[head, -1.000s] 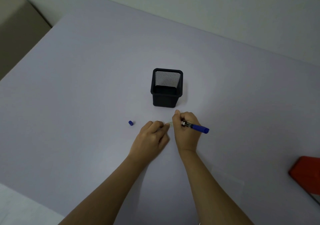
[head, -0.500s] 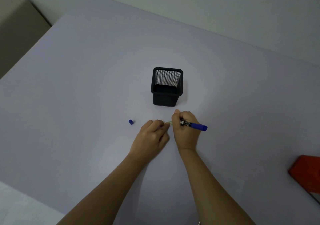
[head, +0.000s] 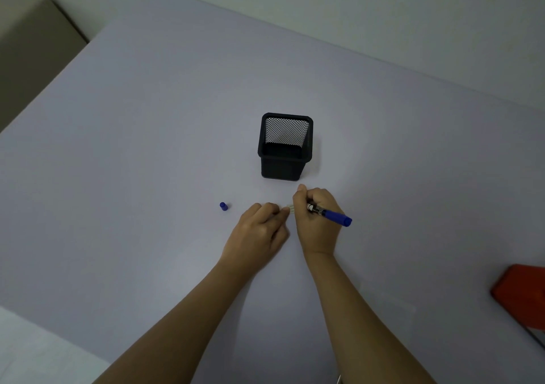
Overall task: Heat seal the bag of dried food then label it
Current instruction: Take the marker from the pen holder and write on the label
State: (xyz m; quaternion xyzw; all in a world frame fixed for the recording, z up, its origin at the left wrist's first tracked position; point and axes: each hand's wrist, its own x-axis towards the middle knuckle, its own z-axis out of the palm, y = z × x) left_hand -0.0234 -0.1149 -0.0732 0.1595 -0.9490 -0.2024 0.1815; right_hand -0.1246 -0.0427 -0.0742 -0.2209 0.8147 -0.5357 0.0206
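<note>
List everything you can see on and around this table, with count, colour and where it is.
table: one, pale lavender, fills most of the view
pen holder: one, black mesh, upright at mid-table, nothing visible inside
marker: one, blue, in the right hand, in front of the pen holder
marker cap: one, blue, on the table left of both hands
pale strip: one, whitish, between the two hands; too small to make out
red object: one, red, cut off at the right edge
left hand: one, fingertips hold the pale strip
right hand: one, grips the marker
</note>
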